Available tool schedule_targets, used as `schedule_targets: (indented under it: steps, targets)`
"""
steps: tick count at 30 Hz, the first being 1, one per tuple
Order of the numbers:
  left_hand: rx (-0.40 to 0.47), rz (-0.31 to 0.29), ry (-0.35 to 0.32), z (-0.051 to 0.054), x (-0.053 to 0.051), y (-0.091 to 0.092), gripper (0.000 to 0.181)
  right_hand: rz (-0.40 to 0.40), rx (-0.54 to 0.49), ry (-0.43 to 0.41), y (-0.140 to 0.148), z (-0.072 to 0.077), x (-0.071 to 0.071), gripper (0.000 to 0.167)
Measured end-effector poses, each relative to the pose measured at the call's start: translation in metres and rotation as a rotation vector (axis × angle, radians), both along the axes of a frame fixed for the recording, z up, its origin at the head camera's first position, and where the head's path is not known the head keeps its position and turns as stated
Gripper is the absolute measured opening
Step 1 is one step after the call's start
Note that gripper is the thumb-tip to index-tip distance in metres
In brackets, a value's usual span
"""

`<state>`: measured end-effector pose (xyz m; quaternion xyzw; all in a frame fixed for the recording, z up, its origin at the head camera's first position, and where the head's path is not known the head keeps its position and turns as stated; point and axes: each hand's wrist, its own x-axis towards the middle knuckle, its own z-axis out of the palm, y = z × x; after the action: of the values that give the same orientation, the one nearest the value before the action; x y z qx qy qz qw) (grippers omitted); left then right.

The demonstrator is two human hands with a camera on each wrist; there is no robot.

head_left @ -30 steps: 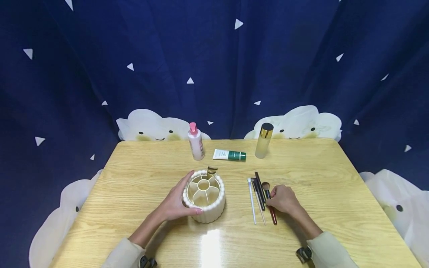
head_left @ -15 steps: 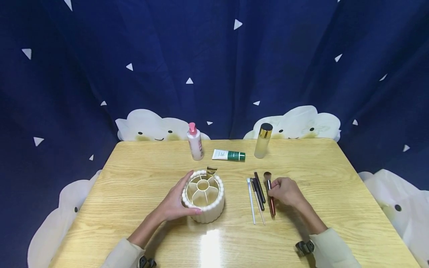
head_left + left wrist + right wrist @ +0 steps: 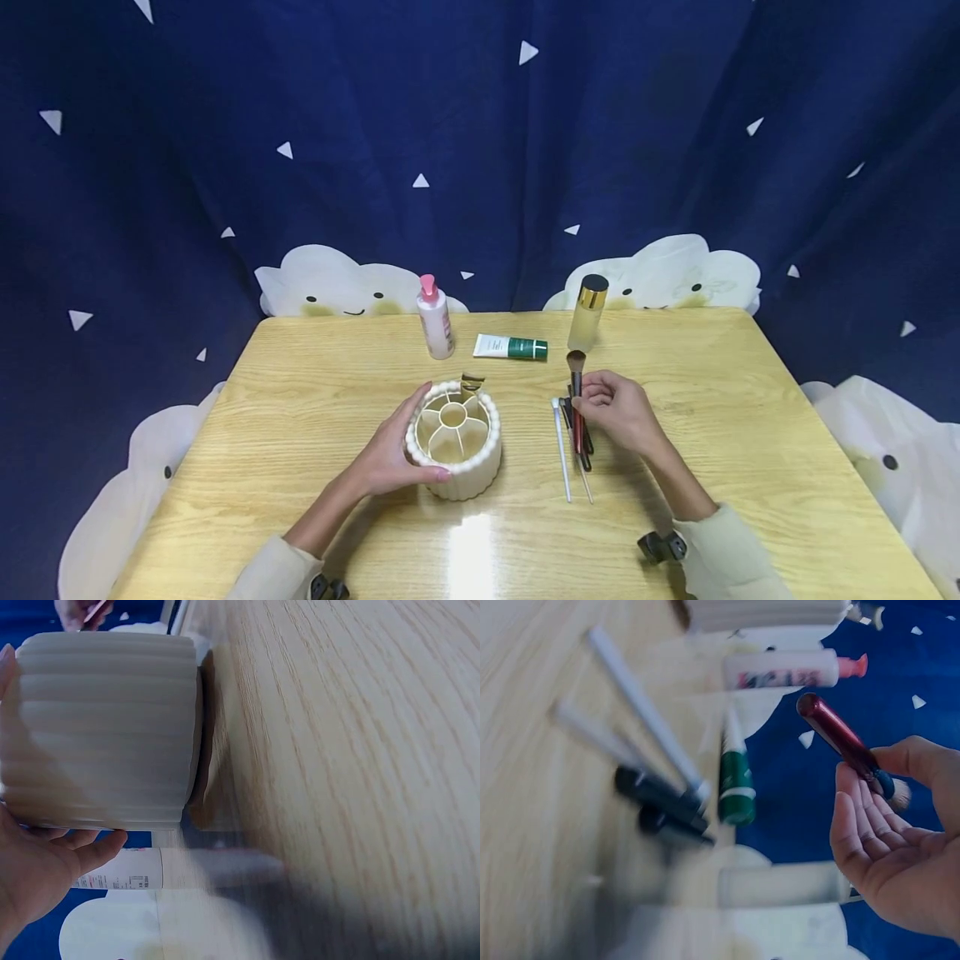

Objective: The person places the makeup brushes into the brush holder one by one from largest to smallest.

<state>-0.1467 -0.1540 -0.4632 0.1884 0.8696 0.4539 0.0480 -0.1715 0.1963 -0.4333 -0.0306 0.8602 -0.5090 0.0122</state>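
Observation:
My left hand [image 3: 388, 457] grips the left side of a cream round makeup brush holder [image 3: 467, 479], thumb in front and fingers behind. The holder stands upright on the table, its top split into several compartments, with a gold-and-black piece [image 3: 472, 383] sticking up at the back. With thumb and fingers my right hand [image 3: 621, 414] pinches a makeup brush [image 3: 838, 735] with a dark red handle, bristles upward in the head view. It is lifted over the other brushes. Beneath lie a white brush [image 3: 562, 450] and several dark thin ones, partly hidden by the held brush.
Along the back of the wooden table [image 3: 315, 392] stand a white bottle with a pink top [image 3: 436, 325] and a gold-collared bottle with a black cap [image 3: 587, 317]. A white and green tube [image 3: 510, 347] lies between them. Behind hangs a dark blue curtain [image 3: 480, 125].
My right hand has picked the red-handled brush up off the table and moved it up and to the left. The left hand stays on the holder.

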Motion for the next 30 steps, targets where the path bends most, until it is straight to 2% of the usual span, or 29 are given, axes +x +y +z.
schedule_targets:
  steps: [9,15,23,30]
  targets:
    - [0.008,0.004,-0.001,0.002,0.0,0.0,0.122,-0.051,-0.162,0.094,-0.038,0.025,0.004,0.021]
    - [0.016,0.0,-0.001,0.001,0.0,0.0,0.121,-0.016,-0.275,0.159,-0.054,0.036,0.009,0.016]
    - [0.024,-0.009,-0.015,0.002,-0.001,0.0,0.122,-0.012,-0.378,0.204,-0.073,0.032,0.008,0.014]
    - [0.032,-0.009,-0.022,0.002,0.001,-0.001,0.123,0.059,-0.397,0.193,-0.085,0.021,0.007,0.014]
